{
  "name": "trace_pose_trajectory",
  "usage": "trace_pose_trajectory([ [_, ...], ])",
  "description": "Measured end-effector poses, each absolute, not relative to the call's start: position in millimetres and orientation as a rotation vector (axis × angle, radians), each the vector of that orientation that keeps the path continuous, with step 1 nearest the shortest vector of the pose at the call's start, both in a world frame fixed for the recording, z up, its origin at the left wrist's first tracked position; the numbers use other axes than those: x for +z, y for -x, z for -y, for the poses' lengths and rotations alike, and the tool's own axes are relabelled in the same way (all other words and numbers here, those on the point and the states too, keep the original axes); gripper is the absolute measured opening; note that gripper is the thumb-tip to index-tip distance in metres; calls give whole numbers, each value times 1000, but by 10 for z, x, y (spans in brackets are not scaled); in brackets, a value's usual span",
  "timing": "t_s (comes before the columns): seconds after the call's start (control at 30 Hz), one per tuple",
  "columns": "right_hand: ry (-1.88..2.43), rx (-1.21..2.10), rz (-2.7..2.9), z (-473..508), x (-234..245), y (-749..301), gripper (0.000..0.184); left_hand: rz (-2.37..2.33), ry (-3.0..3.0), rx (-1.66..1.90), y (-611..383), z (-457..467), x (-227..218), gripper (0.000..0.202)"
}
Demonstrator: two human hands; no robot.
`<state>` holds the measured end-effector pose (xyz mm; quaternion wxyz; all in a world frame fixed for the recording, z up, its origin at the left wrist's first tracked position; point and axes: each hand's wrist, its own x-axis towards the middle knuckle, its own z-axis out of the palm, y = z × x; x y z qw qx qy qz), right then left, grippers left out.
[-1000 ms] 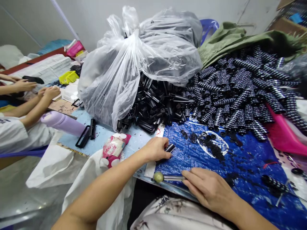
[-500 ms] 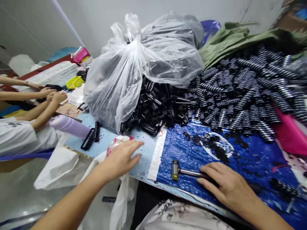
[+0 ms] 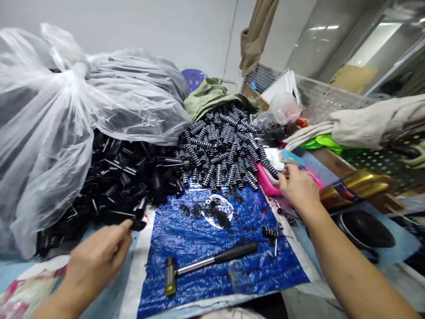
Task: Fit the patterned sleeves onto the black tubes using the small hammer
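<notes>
My left hand (image 3: 96, 259) reaches to the near edge of a heap of black plastic parts (image 3: 119, 177), thumb and fingers pinched on one black part (image 3: 138, 223). My right hand (image 3: 299, 190) is stretched to the right, with its fingers curled at the edge of a pink tray (image 3: 265, 184); what they hold, if anything, is hidden. A small hammer (image 3: 206, 262) with a black grip lies loose on the blue tarp (image 3: 186, 239) between my arms. Behind the tarp is a heap of black-and-white ribbed cylinders (image 3: 226, 146). One ribbed cylinder (image 3: 270, 231) lies alone near my right wrist.
A big clear plastic bag (image 3: 66, 110) covers the black parts at left. Small black washers (image 3: 215, 213) are scattered on the tarp. At right lie a gold cylinder (image 3: 355, 184), a black round dish (image 3: 365, 228), white cloth (image 3: 365, 124) and a perforated metal basket (image 3: 318, 97). Green cloth (image 3: 209, 95) lies behind.
The view has swung right. My right hand let go of the hammer and went to the pink tray. My left hand moved from the table's near edge to the black parts.
</notes>
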<state>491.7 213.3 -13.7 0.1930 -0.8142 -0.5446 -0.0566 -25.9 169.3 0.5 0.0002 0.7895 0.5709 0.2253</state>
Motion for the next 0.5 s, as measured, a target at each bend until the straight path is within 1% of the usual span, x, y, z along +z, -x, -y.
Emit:
trace_pose_trajectory([
  [0.1, 2270, -46, 1536, -2378, -171, -5035, 41, -1777, -2005, 666, 142, -1533, -94, 29],
  [0.17, 2222, 5, 1511, -2434, -209, -5066, 41, -1857, -1671, 661, 133, -1467, -101, 33],
  [0.3, 2007, 98, 1431, -2281, -246, -4971, 47, -1940, -1129, 896, 90, -1397, 41, 39],
  [0.4, 1783, 275, 1384, -2035, -235, -4708, 49, -1832, -815, 1091, -93, -1385, 139, 44],
  [0.5, 1584, 488, 1266, -1821, -232, -4332, 46, -1646, -659, 1186, -366, -1394, 150, 58],
])
